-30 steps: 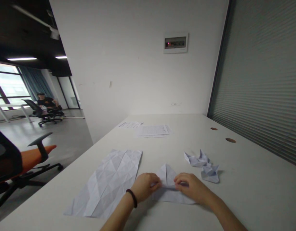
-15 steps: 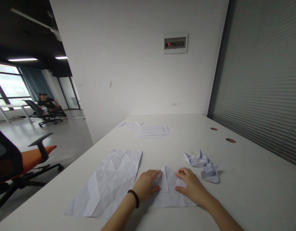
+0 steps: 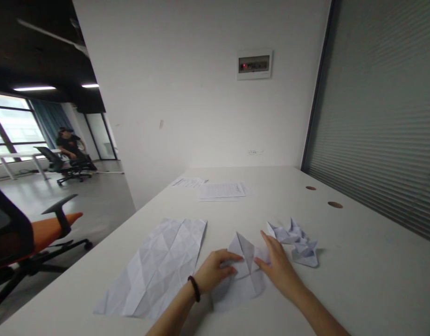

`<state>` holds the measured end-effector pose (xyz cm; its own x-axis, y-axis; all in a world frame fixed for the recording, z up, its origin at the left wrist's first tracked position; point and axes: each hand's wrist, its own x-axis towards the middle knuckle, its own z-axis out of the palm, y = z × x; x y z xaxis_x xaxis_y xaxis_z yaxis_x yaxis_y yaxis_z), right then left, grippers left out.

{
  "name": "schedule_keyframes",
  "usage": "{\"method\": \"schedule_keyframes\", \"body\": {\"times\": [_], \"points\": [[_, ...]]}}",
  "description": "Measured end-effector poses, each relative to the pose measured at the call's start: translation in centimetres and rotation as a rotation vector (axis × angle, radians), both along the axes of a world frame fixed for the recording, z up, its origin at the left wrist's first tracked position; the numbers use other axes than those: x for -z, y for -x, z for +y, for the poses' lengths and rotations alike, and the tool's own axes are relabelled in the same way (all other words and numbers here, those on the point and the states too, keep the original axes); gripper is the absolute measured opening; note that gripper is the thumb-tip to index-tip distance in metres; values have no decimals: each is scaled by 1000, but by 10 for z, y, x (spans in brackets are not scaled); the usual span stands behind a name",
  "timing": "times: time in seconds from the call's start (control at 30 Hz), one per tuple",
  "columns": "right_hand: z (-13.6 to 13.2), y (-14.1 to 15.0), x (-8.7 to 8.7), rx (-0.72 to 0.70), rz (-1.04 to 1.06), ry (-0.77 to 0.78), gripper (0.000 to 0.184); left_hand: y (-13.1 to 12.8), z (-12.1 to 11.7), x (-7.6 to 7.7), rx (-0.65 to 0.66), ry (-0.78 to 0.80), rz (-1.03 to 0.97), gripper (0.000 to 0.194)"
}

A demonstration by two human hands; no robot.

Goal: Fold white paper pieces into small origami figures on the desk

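At the lower centre of the frame I have the folded sheet (image 3: 243,282) on the white table (image 3: 362,280), its peaked end towards the top. My left hand (image 3: 215,270) is at its left side, thumb and forefinger slightly parted; whether they pinch any paper I cannot tell. My right hand (image 3: 278,266) is spread wide, thumb against the paper. A large creased sheet (image 3: 159,266) lies at lower left, small folded pieces (image 3: 303,247) right of centre.

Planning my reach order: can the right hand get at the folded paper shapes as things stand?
Probably yes: the right hand is close beside the folded paper shapes, with no visible obstacle, though it's at the creased sheet.
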<state>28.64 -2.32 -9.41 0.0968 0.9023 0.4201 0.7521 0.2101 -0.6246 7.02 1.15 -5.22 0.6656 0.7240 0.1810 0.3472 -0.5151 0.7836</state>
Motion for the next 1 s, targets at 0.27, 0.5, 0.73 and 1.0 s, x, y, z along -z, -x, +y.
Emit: {"method": "schedule_keyframes", "body": {"times": [0.27, 0.5, 0.73, 1.0], "points": [[6, 28, 9, -128, 873, 201, 69, -7, 4, 6, -206, 78, -439, 30], [-7, 33, -10, -72, 757, 105, 48, -22, -14, 9, -110, 15, -147, 15], [-12, -6, -25, 346, 247, -210, 39, -15, -10, 3, -286, -148, -338, 22], [-17, 16, -24, -124, -359, 66, 56, -8, -11, -4, -381, -166, -463, 32]]}}
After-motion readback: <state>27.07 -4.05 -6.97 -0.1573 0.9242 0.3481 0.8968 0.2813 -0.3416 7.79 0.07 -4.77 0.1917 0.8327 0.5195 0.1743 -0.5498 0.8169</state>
